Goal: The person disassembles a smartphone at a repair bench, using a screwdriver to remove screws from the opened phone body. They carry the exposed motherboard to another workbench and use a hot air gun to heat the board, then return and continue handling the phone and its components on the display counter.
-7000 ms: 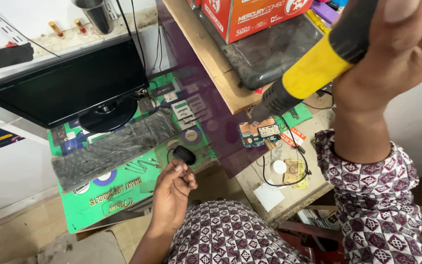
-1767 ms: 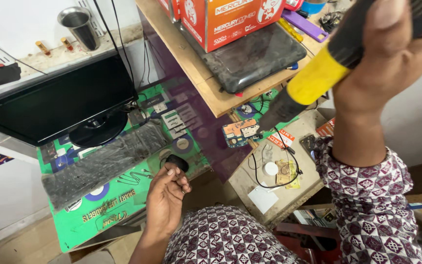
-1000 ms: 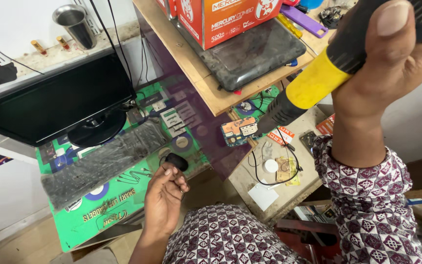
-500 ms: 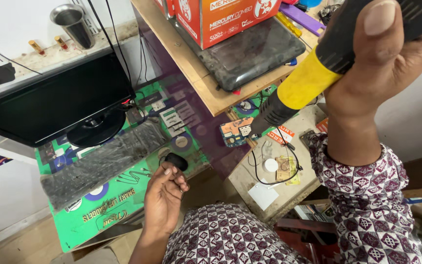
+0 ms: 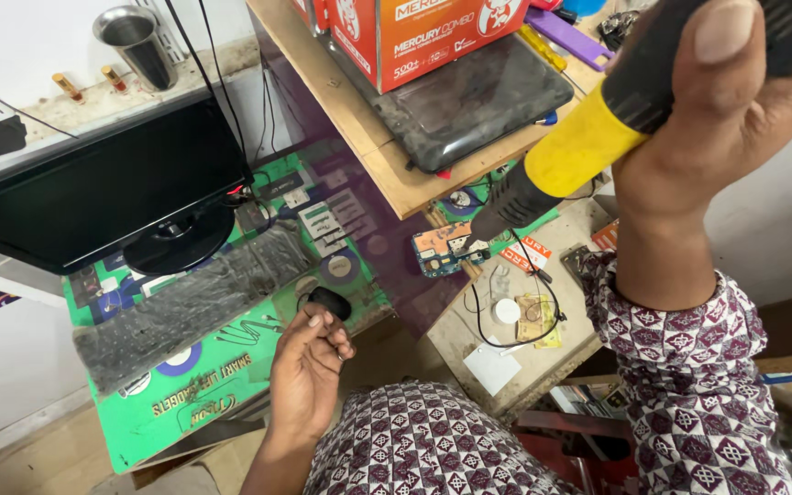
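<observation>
Yellow-and-black handheld heat tool with a dark ribbed nozzle (image 5: 588, 147) — yellow barrel, black upper body, long and tapered, tilted nozzle-down toward the lower left. Right hand (image 5: 735, 128) is closed fully round the black upper body, thumb pressed flat along it, held high and close to the camera. Nozzle tip hangs over a small blue-and-orange circuit board (image 5: 444, 247), which lies on the pale worn surface (image 5: 588, 225) below and left of that grip; touching or just above, cannot tell.

Left hand (image 5: 309, 367) is low, half curled, fingertips pinched loosely together. Just above its fingertips sits a small black rounded part (image 5: 330, 301) — contact unclear, so cannot tell whether it is actually held. That part rests at the edge of a green printed mat (image 5: 222, 380).

Further left of the left grip: a dusty black keyboard (image 5: 190, 302) on the mat, and beyond it a black flat monitor on a round stand (image 5: 103, 197). Above the circuit board a wooden shelf (image 5: 350, 115) carries a dark plastic-wrapped laptop (image 5: 474, 101) and an orange-red cardboard box (image 5: 423, 32).
</observation>
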`<move>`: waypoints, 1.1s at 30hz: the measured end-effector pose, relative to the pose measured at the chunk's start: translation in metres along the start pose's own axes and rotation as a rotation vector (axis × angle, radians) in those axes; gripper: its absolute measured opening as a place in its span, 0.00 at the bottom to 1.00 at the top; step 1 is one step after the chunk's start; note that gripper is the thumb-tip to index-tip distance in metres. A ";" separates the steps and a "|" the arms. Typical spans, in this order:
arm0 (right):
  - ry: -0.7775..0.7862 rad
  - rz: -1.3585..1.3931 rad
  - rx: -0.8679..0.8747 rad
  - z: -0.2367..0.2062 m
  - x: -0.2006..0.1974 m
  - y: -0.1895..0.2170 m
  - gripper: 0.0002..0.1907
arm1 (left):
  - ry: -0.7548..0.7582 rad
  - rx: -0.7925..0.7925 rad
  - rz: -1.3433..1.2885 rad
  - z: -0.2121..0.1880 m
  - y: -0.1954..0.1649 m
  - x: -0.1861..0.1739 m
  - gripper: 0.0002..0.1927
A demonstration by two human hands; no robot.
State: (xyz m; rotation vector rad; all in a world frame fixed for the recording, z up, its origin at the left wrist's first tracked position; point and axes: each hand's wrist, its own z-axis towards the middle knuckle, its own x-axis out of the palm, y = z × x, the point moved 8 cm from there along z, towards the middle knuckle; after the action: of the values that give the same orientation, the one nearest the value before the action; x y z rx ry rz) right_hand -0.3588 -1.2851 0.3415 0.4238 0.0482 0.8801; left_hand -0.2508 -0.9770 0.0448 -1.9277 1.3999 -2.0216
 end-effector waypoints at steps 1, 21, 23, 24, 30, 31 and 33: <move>0.004 0.004 0.007 -0.002 -0.003 -0.001 0.16 | -0.002 0.002 0.002 0.000 0.000 -0.001 0.07; -0.987 -0.329 0.261 -0.224 -0.278 -0.112 0.30 | -0.158 -0.029 0.090 -0.006 0.020 -0.042 0.08; -0.976 -0.146 0.436 -0.247 -0.272 -0.185 0.26 | -0.171 -0.015 0.070 -0.008 0.017 -0.044 0.08; -0.956 -0.054 0.531 -0.253 -0.271 -0.218 0.24 | -0.179 -0.016 0.056 -0.010 0.017 -0.046 0.08; -0.992 0.489 0.804 -0.267 -0.209 -0.380 0.19 | -0.254 0.156 0.101 -0.031 0.005 -0.085 0.09; -0.963 0.641 0.815 -0.256 -0.191 -0.397 0.22 | -0.253 0.160 0.086 -0.032 0.007 -0.094 0.09; -0.942 0.733 0.905 -0.244 -0.161 -0.425 0.22 | -0.263 0.161 0.054 -0.040 0.012 -0.116 0.10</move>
State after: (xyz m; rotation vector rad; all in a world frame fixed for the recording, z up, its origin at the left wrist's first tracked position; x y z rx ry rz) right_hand -0.2010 -1.5613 -0.0640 1.7479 -0.6361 1.2643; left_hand -0.2622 -0.8960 -0.0478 -1.9756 1.1776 -1.7216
